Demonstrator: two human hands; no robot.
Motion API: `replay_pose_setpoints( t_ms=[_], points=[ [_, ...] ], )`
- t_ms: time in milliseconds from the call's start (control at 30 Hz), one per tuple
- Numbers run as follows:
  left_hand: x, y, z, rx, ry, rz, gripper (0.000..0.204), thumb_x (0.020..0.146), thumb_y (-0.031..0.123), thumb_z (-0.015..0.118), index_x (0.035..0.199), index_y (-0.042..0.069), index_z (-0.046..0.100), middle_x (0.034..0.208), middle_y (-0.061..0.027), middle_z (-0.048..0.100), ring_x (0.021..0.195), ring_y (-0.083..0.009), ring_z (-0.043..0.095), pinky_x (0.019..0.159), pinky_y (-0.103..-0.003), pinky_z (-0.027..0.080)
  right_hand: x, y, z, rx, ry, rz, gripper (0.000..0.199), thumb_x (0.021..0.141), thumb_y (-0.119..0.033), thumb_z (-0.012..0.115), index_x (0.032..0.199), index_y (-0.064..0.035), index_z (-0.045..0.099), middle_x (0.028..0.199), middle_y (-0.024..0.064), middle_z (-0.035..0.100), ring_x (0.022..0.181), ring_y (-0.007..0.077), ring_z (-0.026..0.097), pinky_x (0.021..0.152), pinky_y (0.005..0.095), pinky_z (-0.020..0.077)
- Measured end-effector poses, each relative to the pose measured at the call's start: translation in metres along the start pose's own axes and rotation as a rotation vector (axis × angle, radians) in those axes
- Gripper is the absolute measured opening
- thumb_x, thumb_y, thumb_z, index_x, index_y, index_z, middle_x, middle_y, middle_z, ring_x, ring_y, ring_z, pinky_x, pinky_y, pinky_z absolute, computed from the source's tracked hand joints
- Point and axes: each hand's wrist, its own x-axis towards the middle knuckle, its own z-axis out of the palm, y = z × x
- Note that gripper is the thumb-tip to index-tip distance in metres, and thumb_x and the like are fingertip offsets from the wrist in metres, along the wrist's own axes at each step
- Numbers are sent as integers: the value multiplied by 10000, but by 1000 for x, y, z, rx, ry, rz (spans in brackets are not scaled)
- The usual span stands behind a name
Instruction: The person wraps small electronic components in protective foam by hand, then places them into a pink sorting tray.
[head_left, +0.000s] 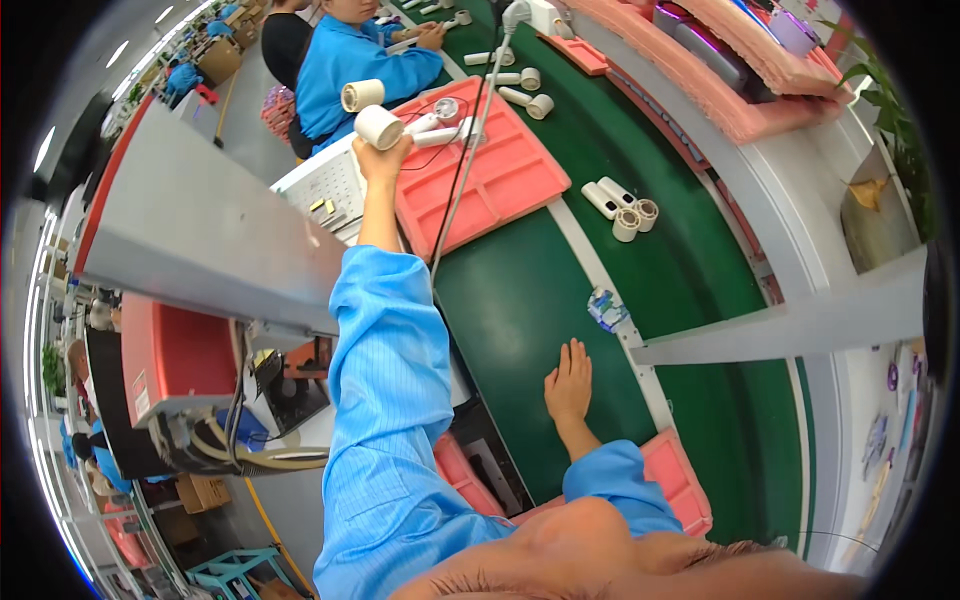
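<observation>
My left hand reaches far forward, its fingers closed round a white hair dryer with a thick cylindrical head. A second white cylindrical head is just beyond it; whether my hand holds that one too, I cannot tell. Beside the hand, more white hair dryers lie in a pink compartment tray. My right hand rests palm down on the dark green work surface, fingers stretched out and nothing in them.
Several white dryers lie on the green conveyor, a pair among them. A grey post crosses at right, and a cable hangs over the tray. A grey machine column stands at left. A person in blue sits beyond.
</observation>
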Motion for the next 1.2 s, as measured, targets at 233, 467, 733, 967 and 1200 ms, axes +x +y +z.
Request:
replay_pose_setpoints(
  t_ms=[233,467,733,967,1200],
  points=[
    [28,-38,28,301,74,89,393,591,222,815,880,3,663,843,-143,692,793,-282,681,739,-397,532,-1,-7,0,41,-70,3,504,849,-129,536,1334,-24,448,1474,138,357,1386,312,312,1139,456,272],
    [42,-18,42,609,-172,-170,518,619,383,773,1001,41,706,964,-173,701,940,-333,674,836,-419,524,3,-3,-3,7,-83,4,524,834,-138,553,1332,-23,440,1470,149,360,1381,326,317,1131,468,272],
    [71,1,51,925,-140,-470,569,623,460,778,1075,121,712,1069,-165,686,1030,-331,649,888,-419,515,5,-2,-5,13,-113,0,525,826,-139,552,1326,-24,441,1473,155,353,1383,322,317,1124,472,275],
    [68,0,63,904,-235,-304,571,611,456,786,1080,138,713,1115,-164,655,1005,-343,649,872,-432,520,11,-2,-5,-16,-128,-10,526,826,-132,544,1329,-23,438,1473,162,348,1385,329,310,1124,477,271],
    [68,-4,59,849,-322,-192,575,590,437,795,1086,157,713,1125,-151,641,1043,-342,630,863,-442,518,6,-9,-1,-30,-130,-10,552,823,-164,545,1348,-30,436,1481,155,350,1392,322,305,1130,466,263]
  ],
)
